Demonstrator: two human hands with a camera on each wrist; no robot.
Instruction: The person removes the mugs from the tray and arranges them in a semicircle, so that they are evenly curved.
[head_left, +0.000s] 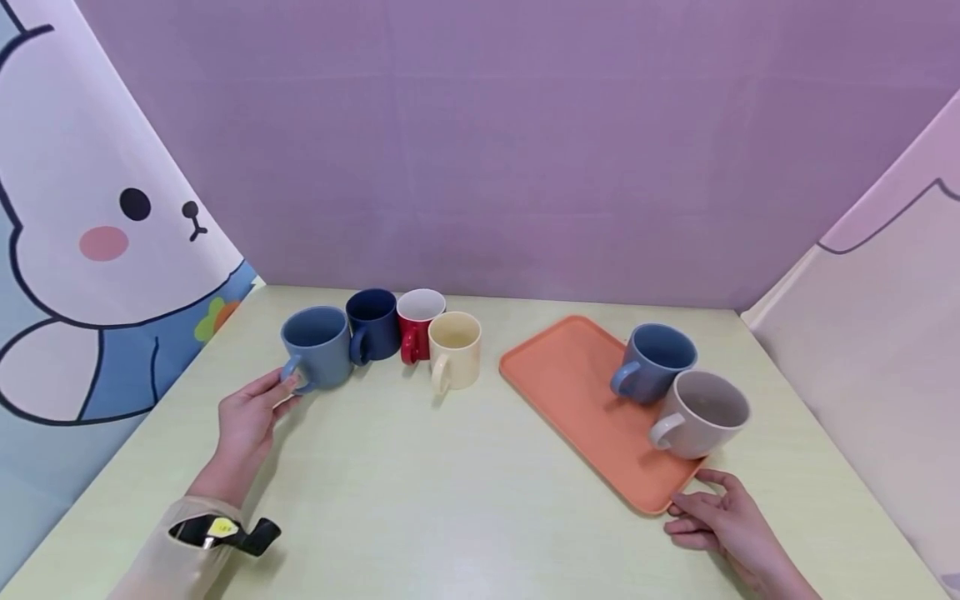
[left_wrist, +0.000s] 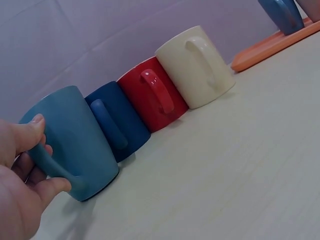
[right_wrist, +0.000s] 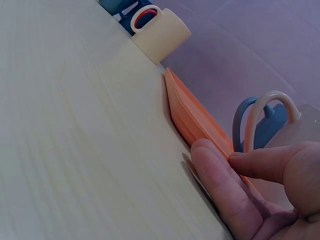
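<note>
At the left of the table my left hand (head_left: 251, 414) grips the handle of a light blue mug (head_left: 321, 346), its thumb on top of the handle in the left wrist view. Beside that mug, in a row, are a dark blue mug (head_left: 378, 325), a red mug with a white inside (left_wrist: 152, 95) and a cream mug (head_left: 459, 354). My right hand (head_left: 723, 521) pinches the near corner of an orange tray (head_left: 558, 387) between thumb and fingers. A blue mug (head_left: 660, 362) and a pale grey mug (head_left: 705, 414) stand upright on the tray's right side.
The pale tabletop (head_left: 450, 492) lies between the two hands. A purple cloth (head_left: 525, 167) hangs behind the table. Printed cartoon cloths border the left (head_left: 112, 225) and right (head_left: 877, 333) sides. A black strap (head_left: 225, 532) circles the left wrist.
</note>
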